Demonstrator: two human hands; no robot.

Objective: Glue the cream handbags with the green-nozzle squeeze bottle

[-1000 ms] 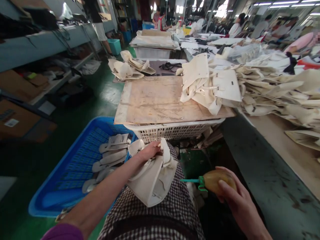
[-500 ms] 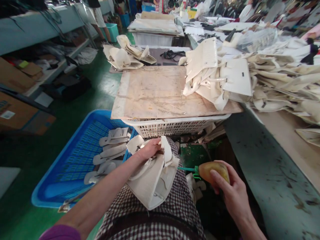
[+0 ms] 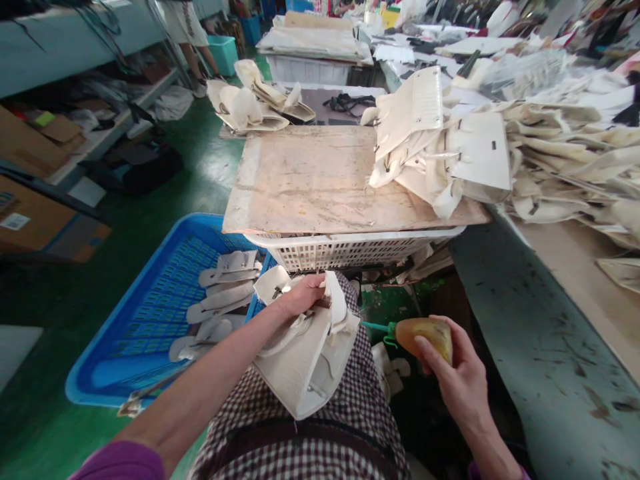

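Observation:
My left hand (image 3: 306,293) is closed on a cream leather-like bag piece (image 3: 295,367) that rests on my checked apron (image 3: 350,413). Its fingertips are partly hidden behind the upright flap. In my right hand (image 3: 457,373) is a squeeze bottle (image 3: 424,338) with amber contents, a green cap and a thin green nozzle. The bottle lies sideways, and its nozzle tip points left, close to the right edge of the bag piece; whether it touches, I cannot tell.
A blue basket (image 3: 125,307) with several cream strips stands at left. Ahead, a worn board (image 3: 305,180) lies across a white basket (image 3: 350,250), bearing cream bags (image 3: 410,120). A grey-green table side (image 3: 540,333) runs along the right. A person's legs (image 3: 193,50) show far left.
The right hand and bottle have shifted slightly left and up, with the nozzle still near the bag piece. My left hand keeps its hold. The view has shifted a little.

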